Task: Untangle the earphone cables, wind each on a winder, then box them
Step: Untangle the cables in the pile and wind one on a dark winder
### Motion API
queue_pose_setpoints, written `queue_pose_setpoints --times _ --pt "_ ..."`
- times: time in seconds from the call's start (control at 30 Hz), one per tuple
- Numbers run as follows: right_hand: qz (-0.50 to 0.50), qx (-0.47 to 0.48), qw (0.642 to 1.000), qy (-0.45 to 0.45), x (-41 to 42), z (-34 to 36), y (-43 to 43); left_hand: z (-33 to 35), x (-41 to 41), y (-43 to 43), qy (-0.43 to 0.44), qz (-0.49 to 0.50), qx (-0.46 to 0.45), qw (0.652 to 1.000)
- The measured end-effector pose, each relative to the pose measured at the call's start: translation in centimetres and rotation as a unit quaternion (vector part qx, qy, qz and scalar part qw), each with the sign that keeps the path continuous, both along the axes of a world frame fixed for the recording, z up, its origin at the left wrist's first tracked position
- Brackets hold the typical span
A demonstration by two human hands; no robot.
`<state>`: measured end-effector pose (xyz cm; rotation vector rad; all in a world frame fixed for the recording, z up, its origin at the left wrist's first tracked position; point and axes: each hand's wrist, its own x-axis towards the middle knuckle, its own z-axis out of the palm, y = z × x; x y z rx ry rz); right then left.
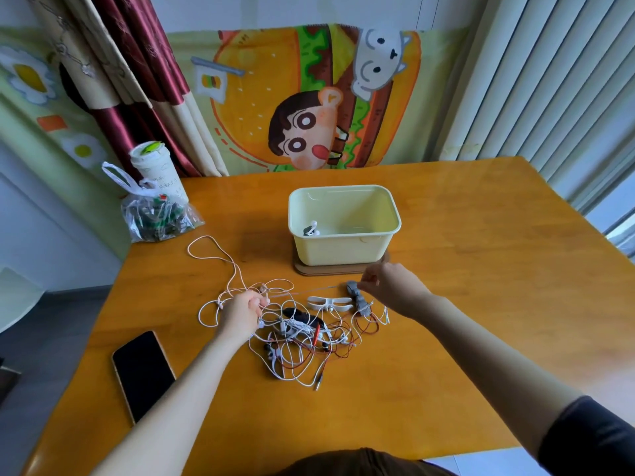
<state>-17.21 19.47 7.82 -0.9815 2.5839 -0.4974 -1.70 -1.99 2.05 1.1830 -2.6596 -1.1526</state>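
Observation:
A tangle of white, red and black earphone cables [302,341] lies on the wooden table [446,321] in front of me. My left hand [240,312] pinches a pale pink-white cable [220,259] at the pile's left edge. My right hand [388,286] pinches the same strand, pulled taut between the two hands above the table. Under my right hand lies a grey winder [357,298], and a white winder [328,303] lies just to its left. Behind them stands a pale yellow box [347,249] holding one wound earphone [311,230].
A black phone [142,372] lies at the table's left front. A tied plastic bag [154,214] and a paper cup [156,170] sit at the back left corner. The box stands on a brown mat [309,269]. A curtain and cartoon cloth hang behind.

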Motion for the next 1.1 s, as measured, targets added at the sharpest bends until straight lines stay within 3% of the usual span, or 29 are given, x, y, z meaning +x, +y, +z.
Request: queue_pose_setpoints --times 0.1,0.17,0.27,0.43,0.57,0.77,0.9,1.03,1.1 --pt "-0.003 -0.027 1.0 -0.002 0.7 0.2 -0.9 0.6 -0.4 1.4 -0.043 -0.05 -0.035 0.997" --pt "0.016 -0.048 0.999 -0.007 1.6 0.4 -1.9 2.3 -1.4 3.4 0.052 -0.081 -0.042 0.994" --pt "0.053 -0.093 0.994 0.014 2.8 0.7 -3.2 5.2 -2.9 6.7 0.176 -0.146 0.029 0.973" --pt "0.105 -0.165 0.981 -0.002 2.8 0.7 -3.1 5.9 -3.7 7.0 0.181 -0.146 0.129 0.964" --pt "0.128 -0.183 0.975 -0.023 3.0 0.9 -2.2 5.6 -3.4 6.1 0.152 -0.181 0.099 0.967" --pt "0.047 -0.188 0.981 0.01 2.1 0.3 -1.5 5.8 -3.1 4.0 0.167 -0.102 0.01 0.981" --pt "0.015 -0.169 0.985 0.032 0.6 0.5 -0.6 5.9 -2.8 2.0 0.164 -0.031 -0.01 0.986" --pt "-0.031 -0.193 0.979 0.058 -0.3 0.8 -0.3 5.7 -2.7 1.9 0.145 -0.026 -0.011 0.989" --pt "-0.036 -0.162 0.984 0.063 -0.4 0.6 -0.3 5.7 -2.8 2.3 0.158 -0.018 -0.001 0.987"
